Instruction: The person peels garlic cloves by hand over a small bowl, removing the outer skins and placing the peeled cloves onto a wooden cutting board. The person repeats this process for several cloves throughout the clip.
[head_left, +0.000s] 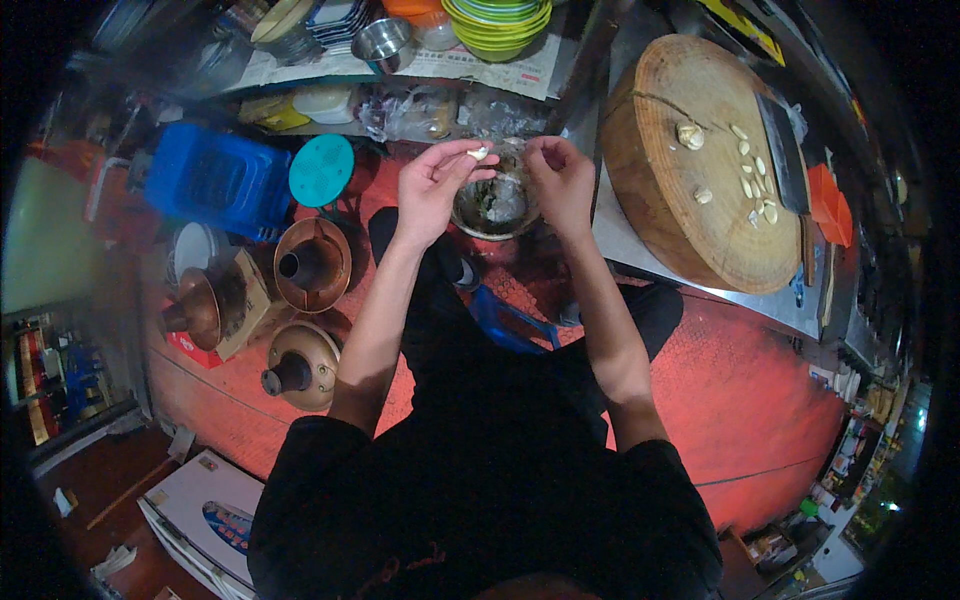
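Note:
My left hand (435, 187) holds a pale garlic clove (478, 153) between thumb and fingertips. To its right, my right hand (561, 176) is raised with its fingers curled together; whether anything is pinched in them is hidden. Below and between both hands stands a bin (491, 231) with a plastic bag and scraps inside. On the thick round wooden chopping block (697, 232) at the right lie several peeled garlic cloves (746, 187), a garlic bulb (690, 136), a smaller garlic piece (703, 196) and a cleaver (781, 154) near the far right edge.
Copper hot pots (313, 265) stand on the red floor at the left, near a teal stool (322, 170) and a blue crate (214, 180). Ahead, a shelf with newspaper holds green bowls (499, 30) and a metal pot (384, 45). An orange container (829, 206) sits beyond the block.

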